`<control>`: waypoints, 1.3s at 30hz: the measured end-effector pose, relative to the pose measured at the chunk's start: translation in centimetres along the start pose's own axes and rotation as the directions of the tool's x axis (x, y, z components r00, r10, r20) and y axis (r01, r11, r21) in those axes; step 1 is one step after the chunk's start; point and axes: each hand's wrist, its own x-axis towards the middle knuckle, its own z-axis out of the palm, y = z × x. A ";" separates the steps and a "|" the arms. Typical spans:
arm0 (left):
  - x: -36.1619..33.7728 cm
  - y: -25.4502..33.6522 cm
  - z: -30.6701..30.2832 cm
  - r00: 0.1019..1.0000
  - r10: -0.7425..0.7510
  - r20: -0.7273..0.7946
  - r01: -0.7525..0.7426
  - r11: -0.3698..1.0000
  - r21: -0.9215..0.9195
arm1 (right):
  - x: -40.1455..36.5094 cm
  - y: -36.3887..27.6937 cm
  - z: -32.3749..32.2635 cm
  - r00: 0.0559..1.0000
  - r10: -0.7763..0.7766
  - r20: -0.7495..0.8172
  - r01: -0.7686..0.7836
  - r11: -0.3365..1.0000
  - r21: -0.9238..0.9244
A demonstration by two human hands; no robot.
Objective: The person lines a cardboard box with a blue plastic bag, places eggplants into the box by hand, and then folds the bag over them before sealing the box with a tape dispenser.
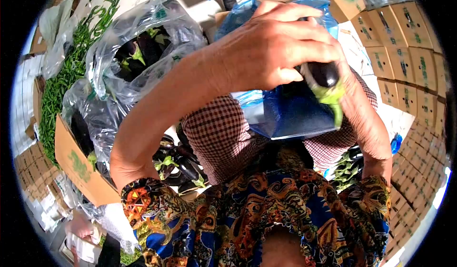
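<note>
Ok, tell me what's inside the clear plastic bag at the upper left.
Dark purple eggplants with green stems show through the opening of the clear plastic bag. Crumpled, glaring plastic hides how many lie deeper. The left hand grips another eggplant outside it.

Single head-worn view here, wide fisheye, tipped steeply forward and down — sitting very close above the person's own chest, forearms and left hand [271,48].

Purple eggplant [324,74] — blue bag [290,112].
</note>
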 end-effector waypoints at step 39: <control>-13.3 -3.0 4.1 0.392 -0.906 -0.161 0.910 0.407 -0.072 | 0.3 14.5 0.2 0.840 0.543 0.019 -0.194 0.333 -0.923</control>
